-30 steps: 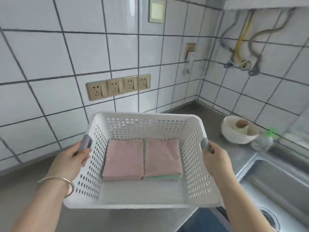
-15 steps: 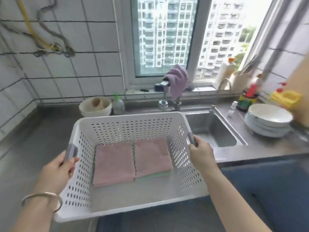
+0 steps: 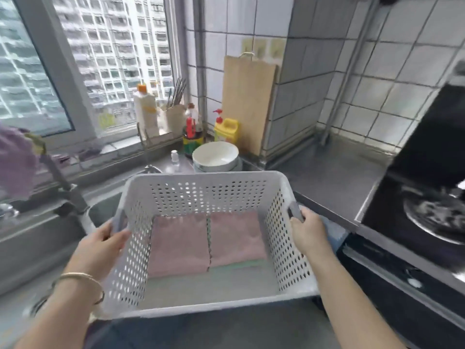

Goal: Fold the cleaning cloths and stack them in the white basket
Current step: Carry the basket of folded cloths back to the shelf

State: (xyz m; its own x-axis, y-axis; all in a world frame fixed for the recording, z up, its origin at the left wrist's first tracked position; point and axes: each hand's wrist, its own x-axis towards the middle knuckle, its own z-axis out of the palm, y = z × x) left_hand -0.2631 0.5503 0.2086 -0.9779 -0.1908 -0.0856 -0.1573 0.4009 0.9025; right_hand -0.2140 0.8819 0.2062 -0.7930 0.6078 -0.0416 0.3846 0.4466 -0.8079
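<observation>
I carry the white perforated basket (image 3: 208, 195) in front of me, off the counter. My left hand (image 3: 100, 248) grips its grey left handle and my right hand (image 3: 308, 231) grips the grey right handle. Inside, two stacks of folded cloths lie side by side against the far wall: a pink cloth (image 3: 178, 244) tops the left stack, another pink cloth (image 3: 236, 236) tops the right stack, and a green cloth (image 3: 236, 264) shows under it. The near half of the basket floor is bare.
A steel counter (image 3: 334, 172) lies ahead on the right, with a black stove (image 3: 427, 210) beyond it. Stacked white bowls (image 3: 215, 156), bottles and a wooden cutting board (image 3: 247, 102) stand in the corner. The sink and faucet (image 3: 65, 187) are at left, below a window.
I have turned to the right with the basket in both hands. The view swung from the socket wall, past the sink and window, to the corner with the cutting board and stove.
</observation>
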